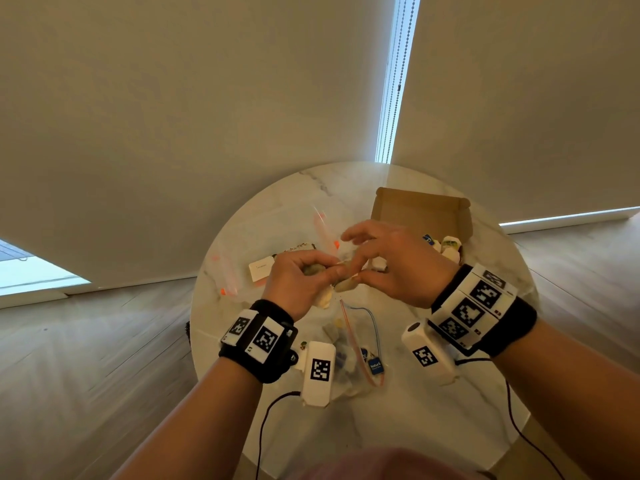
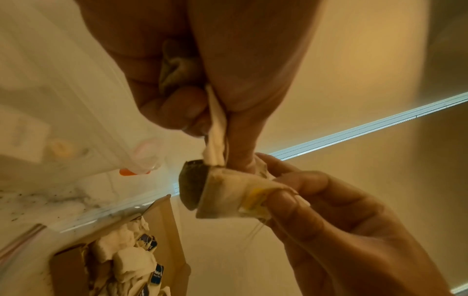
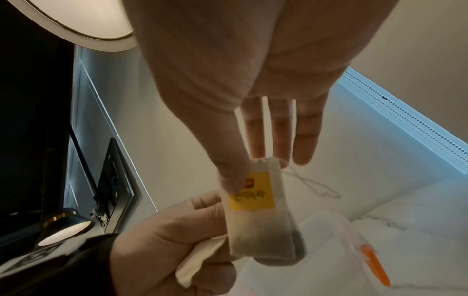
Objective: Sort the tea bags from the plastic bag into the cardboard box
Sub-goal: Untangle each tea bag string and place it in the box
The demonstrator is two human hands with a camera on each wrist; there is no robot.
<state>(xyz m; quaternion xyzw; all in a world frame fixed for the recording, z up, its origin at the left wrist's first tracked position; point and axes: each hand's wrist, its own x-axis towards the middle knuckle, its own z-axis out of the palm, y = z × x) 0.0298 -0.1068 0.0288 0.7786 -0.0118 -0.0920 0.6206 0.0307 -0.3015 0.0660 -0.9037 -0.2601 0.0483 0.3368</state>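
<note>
My right hand (image 1: 398, 268) pinches a tea bag (image 3: 260, 216) by its yellow-tagged end, long axis running toward my left hand (image 1: 298, 282), which grips other bags. The box (image 1: 420, 211) lies beyond my right hand, nearer it, on the bench (image 1: 433, 427).

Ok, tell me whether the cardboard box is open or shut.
Open. The cardboard box has its lid flap standing up at the back, and tea bags lie uncovered inside it in the left wrist view.
</note>
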